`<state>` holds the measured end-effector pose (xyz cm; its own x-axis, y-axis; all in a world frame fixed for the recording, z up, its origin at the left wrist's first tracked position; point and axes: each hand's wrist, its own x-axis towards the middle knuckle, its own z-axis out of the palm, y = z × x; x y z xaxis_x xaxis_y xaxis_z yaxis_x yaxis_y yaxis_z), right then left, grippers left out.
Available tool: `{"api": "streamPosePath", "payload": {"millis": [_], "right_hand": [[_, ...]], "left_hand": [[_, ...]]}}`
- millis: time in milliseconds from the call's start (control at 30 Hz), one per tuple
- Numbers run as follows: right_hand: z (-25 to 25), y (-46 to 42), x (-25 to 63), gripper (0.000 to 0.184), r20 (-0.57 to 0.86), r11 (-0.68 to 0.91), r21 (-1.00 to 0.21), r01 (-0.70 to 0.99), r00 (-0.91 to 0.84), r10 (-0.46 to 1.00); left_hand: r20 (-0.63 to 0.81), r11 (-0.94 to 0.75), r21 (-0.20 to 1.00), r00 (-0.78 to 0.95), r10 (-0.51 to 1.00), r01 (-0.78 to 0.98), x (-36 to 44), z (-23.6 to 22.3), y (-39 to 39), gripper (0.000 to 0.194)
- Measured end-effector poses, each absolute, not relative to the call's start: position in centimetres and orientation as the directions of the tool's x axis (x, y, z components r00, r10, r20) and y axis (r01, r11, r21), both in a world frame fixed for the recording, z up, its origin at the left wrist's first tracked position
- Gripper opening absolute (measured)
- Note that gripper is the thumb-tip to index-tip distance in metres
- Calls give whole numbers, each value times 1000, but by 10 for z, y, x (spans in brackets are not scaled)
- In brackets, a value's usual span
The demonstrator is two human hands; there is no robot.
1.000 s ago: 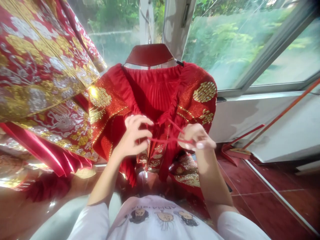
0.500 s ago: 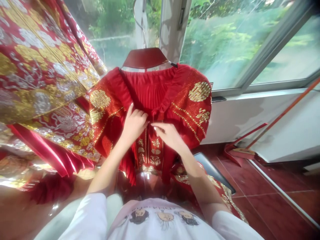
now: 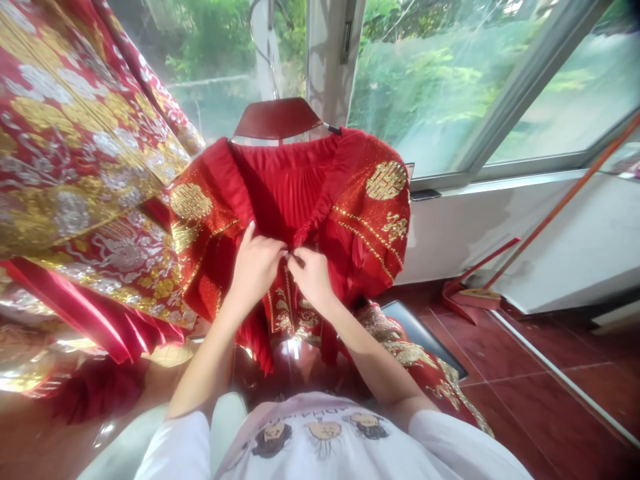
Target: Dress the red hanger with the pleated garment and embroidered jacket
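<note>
A red jacket with gold embroidery (image 3: 357, 200) hangs in front of me on a hanger with a wide dark-red shoulder piece (image 3: 278, 119). At its front opening, just below the ruffled neckline, my two hands meet. My left hand (image 3: 255, 263) is closed on the jacket's front edge, its thumb pointing up along the collar. From the other side, my right hand (image 3: 310, 273) pinches at the same spot, fingertips touching those of the left. Whatever small part lies between the fingertips is too hidden to name.
Another red garment with gold and silver embroidery (image 3: 75, 167) hangs close at the left. Windows (image 3: 450, 93) stand behind. At the right are a broom (image 3: 480, 298) and a red dustpan (image 3: 457, 300) on the tiled floor. More embroidered red cloth (image 3: 425, 360) lies low by my right arm.
My right hand has moved left and its fingers have closed in against my left hand at the front opening. The view has shifted slightly to the right.
</note>
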<state>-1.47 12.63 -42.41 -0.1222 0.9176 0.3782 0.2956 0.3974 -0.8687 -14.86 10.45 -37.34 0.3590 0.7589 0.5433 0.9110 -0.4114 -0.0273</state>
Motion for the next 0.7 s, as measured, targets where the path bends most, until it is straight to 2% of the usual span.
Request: {"api": "streamPosePath", "payload": {"millis": [167,300,467,600,700], "right_hand": [[-434,120,-12,20,359,369,-906,208,-85,930],[-463,112,-6,25,331,362,-868,341,-148,932],[-536,95,-2,31,226,324,-820,472,-253,941],[-573,78,10,36,216,333,-804,493,-279,936],[-548,81,28,31,265,365,-786,500,-261,928]], "left_hand": [[576,-441,-48,385,721,896,-150,-376,101,20],[642,-451,-39,368,672,892,-153,-379,94,20],[759,-399,15,249,601,917,-170,-374,83,20],[836,-332,122,83,542,935,-189,-357,66,17],[789,-390,234,60,611,891,-190,-345,58,12]]}}
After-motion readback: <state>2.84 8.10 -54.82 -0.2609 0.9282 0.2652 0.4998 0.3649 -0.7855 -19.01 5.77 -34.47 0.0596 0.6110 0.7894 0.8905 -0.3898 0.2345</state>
